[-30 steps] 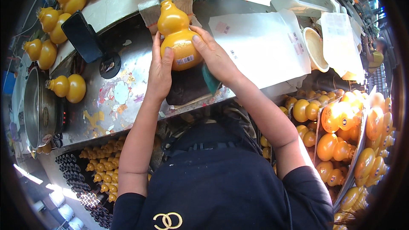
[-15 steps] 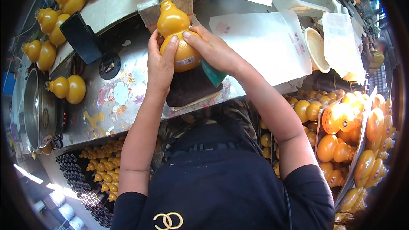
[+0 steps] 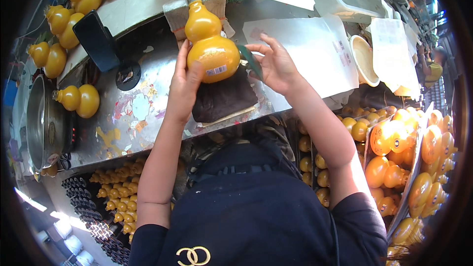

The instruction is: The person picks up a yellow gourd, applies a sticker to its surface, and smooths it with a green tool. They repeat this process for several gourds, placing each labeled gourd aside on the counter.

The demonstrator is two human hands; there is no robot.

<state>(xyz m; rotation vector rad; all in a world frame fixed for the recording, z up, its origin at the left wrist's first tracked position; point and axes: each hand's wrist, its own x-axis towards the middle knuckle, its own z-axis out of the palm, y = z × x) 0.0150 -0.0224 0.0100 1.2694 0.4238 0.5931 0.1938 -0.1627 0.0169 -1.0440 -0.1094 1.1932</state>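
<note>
1. A steel pot [image 3: 42, 123] sits at the far left of the metal bench [image 3: 143, 118], with loose gourd bottles [image 3: 79, 99] beside it.
2. The left hand [image 3: 185, 86] is wrapped around the lower bulb of the yellow gourd-shaped bottle [image 3: 209, 44], which stands tilted over a dark cloth [image 3: 224, 98].
3. The right hand [image 3: 276, 64] has fingers spread, pinching a green strip [image 3: 250, 59] just beside the bottle.
4. Held on one side only, the smooth bottle could roll or slip off the cloth.
5. Crates of bottles [image 3: 404, 152] lie at the right.
</note>
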